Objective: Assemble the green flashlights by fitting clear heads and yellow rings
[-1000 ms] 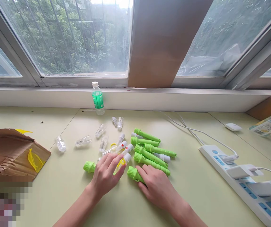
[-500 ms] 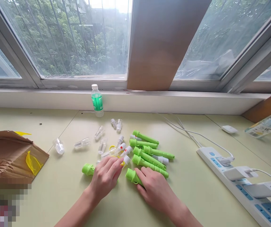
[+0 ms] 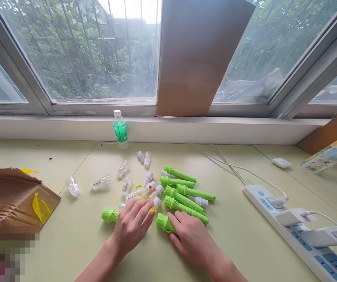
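My left hand (image 3: 132, 222) is closed, its fingers bent down over a clear plastic tube with a white cap (image 3: 156, 201) and a yellow ring; the tube's body is mostly hidden by the fingers. A green tube with a threaded end (image 3: 109, 215) juts out left of this hand and runs under it. My right hand (image 3: 194, 237) is wrapped over another green tube (image 3: 163, 222), whose threaded end points left. Just beyond it lie several more green tubes (image 3: 183, 203). Loose clear tubes (image 3: 127, 184), a few with white caps, are scattered behind my left hand.
A torn cardboard box (image 3: 15, 196) with yellow strips lies at left. The bottle with a green label (image 3: 120, 131) stands by the window ledge. On the right are a power strip (image 3: 286, 223) with plugs and cables, a small white device (image 3: 281, 163) and a printed package (image 3: 330, 154).
The view has tilted up slightly, so the table's things sit a little lower in the picture. Both hands stay at nearly the same places, the left fingers shifting slightly.
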A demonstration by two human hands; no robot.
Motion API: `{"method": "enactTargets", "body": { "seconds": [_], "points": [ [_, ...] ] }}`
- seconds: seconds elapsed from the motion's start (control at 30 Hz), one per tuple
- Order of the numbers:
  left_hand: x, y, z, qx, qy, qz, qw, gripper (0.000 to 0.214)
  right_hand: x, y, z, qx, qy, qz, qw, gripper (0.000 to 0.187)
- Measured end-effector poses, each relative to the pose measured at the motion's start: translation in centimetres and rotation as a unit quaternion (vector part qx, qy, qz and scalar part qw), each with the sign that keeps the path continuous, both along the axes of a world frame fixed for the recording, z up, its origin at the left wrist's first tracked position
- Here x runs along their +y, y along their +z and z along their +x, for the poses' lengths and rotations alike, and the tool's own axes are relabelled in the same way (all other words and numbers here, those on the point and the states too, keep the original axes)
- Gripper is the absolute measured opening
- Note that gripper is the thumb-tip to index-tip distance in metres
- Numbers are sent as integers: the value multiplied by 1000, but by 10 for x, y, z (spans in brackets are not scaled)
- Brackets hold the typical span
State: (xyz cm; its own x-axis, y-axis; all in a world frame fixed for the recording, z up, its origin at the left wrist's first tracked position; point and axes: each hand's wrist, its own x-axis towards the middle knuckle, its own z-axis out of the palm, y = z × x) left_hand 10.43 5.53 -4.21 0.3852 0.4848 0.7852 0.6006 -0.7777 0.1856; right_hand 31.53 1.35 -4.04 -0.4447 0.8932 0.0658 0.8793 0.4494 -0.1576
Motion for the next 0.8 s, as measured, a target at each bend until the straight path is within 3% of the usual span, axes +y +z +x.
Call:
{"method": "enactTargets", "body": {
  "seconds": [0.8],
  "points": [
    [-4,-3,4,11,-20,-10,1000,39,0,-5,1,4,5,8,1000,24]
  ]
}}
